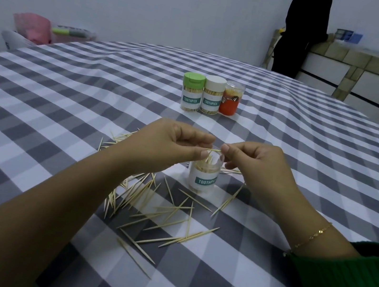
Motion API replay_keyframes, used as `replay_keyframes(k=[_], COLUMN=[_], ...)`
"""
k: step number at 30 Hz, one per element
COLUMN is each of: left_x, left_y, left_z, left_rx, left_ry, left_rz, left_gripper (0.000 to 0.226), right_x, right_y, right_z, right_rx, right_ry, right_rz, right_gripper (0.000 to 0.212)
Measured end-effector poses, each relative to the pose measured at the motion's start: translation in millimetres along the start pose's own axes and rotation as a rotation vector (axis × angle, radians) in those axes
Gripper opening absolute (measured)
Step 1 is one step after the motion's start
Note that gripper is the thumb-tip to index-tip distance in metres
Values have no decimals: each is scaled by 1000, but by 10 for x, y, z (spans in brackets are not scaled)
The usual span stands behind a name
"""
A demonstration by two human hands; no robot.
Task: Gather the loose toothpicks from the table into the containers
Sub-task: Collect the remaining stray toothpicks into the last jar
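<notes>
Holding one toothpick level between both hands, left hand and right hand each pinching an end, directly above the open container near mid-table. Loose toothpicks lie scattered toward the near edge. Risk: the pick is horizontal; released untipped, it could bridge the rim or fall outside. A knuckle could also tip the container.
</notes>
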State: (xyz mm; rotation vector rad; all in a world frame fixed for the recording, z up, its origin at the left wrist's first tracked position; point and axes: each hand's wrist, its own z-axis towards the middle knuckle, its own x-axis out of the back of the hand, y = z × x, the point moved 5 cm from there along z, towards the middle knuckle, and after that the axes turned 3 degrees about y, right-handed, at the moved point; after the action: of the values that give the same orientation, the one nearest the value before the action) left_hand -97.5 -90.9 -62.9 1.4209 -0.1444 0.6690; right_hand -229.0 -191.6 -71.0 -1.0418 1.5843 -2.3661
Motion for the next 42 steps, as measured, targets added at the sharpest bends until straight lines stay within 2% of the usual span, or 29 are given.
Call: replay_keyframes(k=[6, 11, 14, 18, 21, 23, 24, 28, 30, 34, 39, 42], left_x=[14, 97, 263, 481, 603, 664, 687, 730, 719, 645, 596, 566], left_y=[7, 42, 19, -66, -179, -238, -263, -336, -375, -445, -484, -509], left_z=[-7, -13, -30, -109, -173, -200, -206, -235, -249, -266, -196, -124], left_rx=[-23, -7, 45, 195, 331, 377, 391, 453, 494, 540, 456, 369], left_ry=[8, 47, 94, 75, 30, 22, 21, -23, -83, -199, -127, -85], left_rz=[59, 63, 63, 268, 485, 610, 654, 766, 779, 795, 954, 1062], left_gripper=[29, 30, 25, 18, 22, 32, 40, 66, 73, 72, 58, 38], right_x=[22, 25, -44, -126, -143, -154, -167, -256, -307, -359, -384, -392], right_y=[-6, -80, -129, -178, -180, -160, -143, -42, -3, 37, 36, 21], right_z=[8, 0, -27, -76, -93, -99, -107, -143, -165, -176, -185, -196], right_rx=[37, 163, 300, 394, 386, 340, 303, 152, 130, 124, 120, 119], right_ry=[41, 28, -16, -83, -106, -124, -146, -279, -326, -343, -312, -287], right_rz=[-8, -146, -285, -397, -314, -251, -228, -160, -174, -194, -194, -187], right_gripper=[17, 21, 25, 34, 36, 36, 43, 92, 99, 98, 99, 102])
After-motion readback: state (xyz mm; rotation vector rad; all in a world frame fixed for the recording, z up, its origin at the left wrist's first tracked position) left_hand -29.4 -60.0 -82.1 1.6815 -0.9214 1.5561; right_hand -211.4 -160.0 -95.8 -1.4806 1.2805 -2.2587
